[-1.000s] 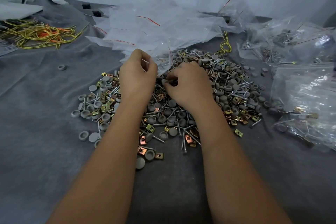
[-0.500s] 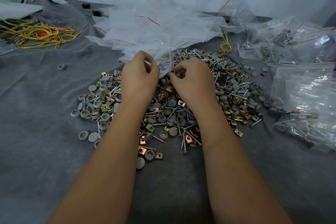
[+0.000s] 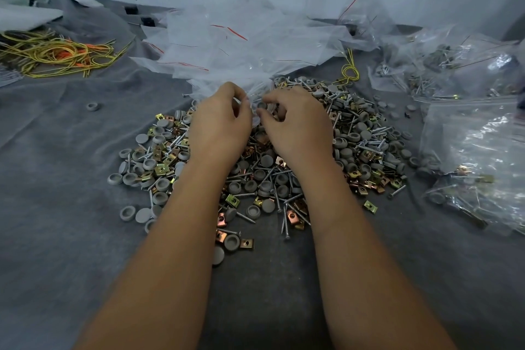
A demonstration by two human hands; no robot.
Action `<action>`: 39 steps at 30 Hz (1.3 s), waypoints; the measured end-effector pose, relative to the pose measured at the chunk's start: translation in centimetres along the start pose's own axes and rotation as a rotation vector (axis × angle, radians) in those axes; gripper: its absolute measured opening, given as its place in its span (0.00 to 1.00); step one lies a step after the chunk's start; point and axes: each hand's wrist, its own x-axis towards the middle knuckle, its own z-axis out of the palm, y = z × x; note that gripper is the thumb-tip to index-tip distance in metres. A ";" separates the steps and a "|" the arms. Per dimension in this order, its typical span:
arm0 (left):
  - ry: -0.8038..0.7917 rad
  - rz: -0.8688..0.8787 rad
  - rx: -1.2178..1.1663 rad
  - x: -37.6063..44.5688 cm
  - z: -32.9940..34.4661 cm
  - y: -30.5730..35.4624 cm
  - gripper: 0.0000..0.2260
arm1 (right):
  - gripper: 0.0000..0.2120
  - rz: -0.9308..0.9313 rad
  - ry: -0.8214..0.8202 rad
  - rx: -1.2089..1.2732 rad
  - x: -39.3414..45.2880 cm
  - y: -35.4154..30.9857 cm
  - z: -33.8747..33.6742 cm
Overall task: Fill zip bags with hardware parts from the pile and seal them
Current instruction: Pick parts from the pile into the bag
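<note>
Curled fingertips [image 3: 241,101] of the left hand [image 3: 220,125] pinch a clear zip bag [image 3: 255,94] at its edge; the right hand [image 3: 298,125] pinches a grey cap [image 3: 262,106] at the bag — both wrists bent down, forearms reaching forward over the pile [image 3: 355,145] on the grey cloth [image 3: 56,207].
</note>
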 end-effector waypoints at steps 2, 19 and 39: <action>-0.011 0.026 -0.013 0.0 0.0 0.2 0.02 | 0.11 -0.016 -0.012 -0.043 -0.1 0.0 0.2; 0.064 0.071 -0.026 -0.4 0.0 0.4 0.03 | 0.11 -0.013 -0.075 -0.093 -0.1 0.1 0.3; 0.199 -0.128 -0.088 0.0 -0.4 0.0 0.04 | 0.12 0.004 -0.248 -0.287 0.2 0.5 -0.1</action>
